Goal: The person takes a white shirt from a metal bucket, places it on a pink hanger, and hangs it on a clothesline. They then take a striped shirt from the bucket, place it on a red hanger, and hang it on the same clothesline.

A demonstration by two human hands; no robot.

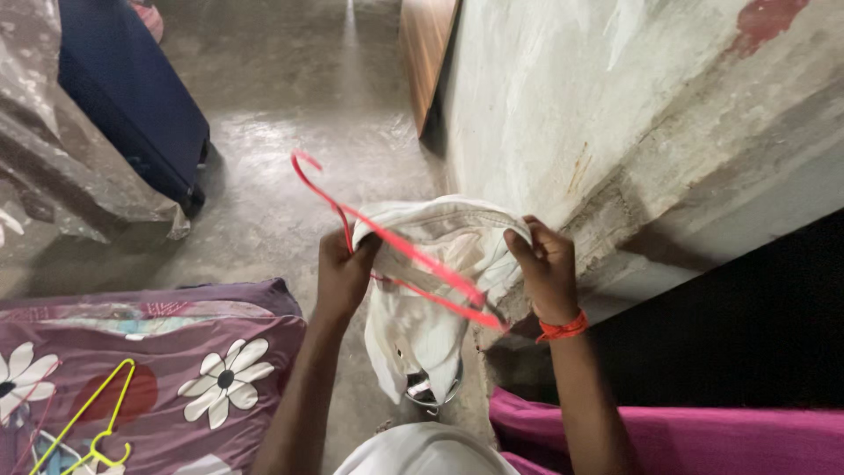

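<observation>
A white garment (420, 312) hangs between my two hands in the middle of the head view. My left hand (343, 268) grips its left edge together with a red plastic hanger (400, 251), whose hook points up and to the left. The hanger's arms run across the front of the garment toward my right hand. My right hand (545, 268) pinches the right side of the garment's top opening; a red thread band sits on that wrist. The garment's lower end droops toward the floor.
A bed with a purple flowered cover (176, 352) lies at lower left, with a yellow hanger (88, 422) on it. A dark blue suitcase (132, 88) stands at upper left. A rough white wall (633, 114) is on the right, pink cloth (703, 440) at lower right, concrete floor (290, 114) ahead.
</observation>
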